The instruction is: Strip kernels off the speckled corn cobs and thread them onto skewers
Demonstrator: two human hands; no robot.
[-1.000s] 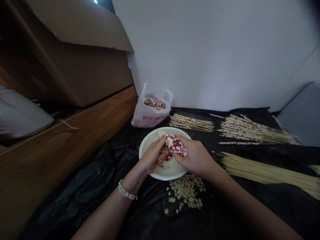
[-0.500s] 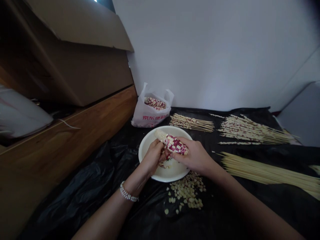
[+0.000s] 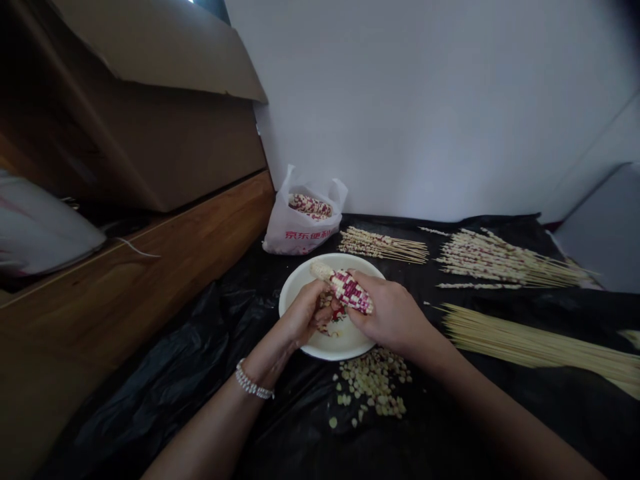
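Note:
An ear of corn (image 3: 351, 291) with purple and white kernels tilts over a white bowl (image 3: 293, 272), its upper left end stripped to bare cob. My right hand (image 3: 393, 308) is wrapped round the lower right end of the ear. At the ear's left side my left hand (image 3: 311, 308) has its fingers curled against the kernels, the fingertips partly hidden. Inside the bowl lie some loose kernels and bits (image 3: 337, 315). In front of the bowl a heap of pale, flat pieces (image 3: 377, 383) rests on black plastic sheeting (image 3: 295, 427).
Behind the bowl stands a white plastic bag (image 3: 300, 230) holding more ears of corn. To the right are two bundles of kernel-threaded sticks (image 3: 383, 245) and a bundle of bare sticks (image 3: 530, 340). A cardboard box (image 3: 190, 140) is at the left, beside a white wall (image 3: 425, 113).
My left hand has shifted slightly down and opened its curl a little against the ear. The ear and my right hand have moved slightly left, and the bowl has shifted a touch.

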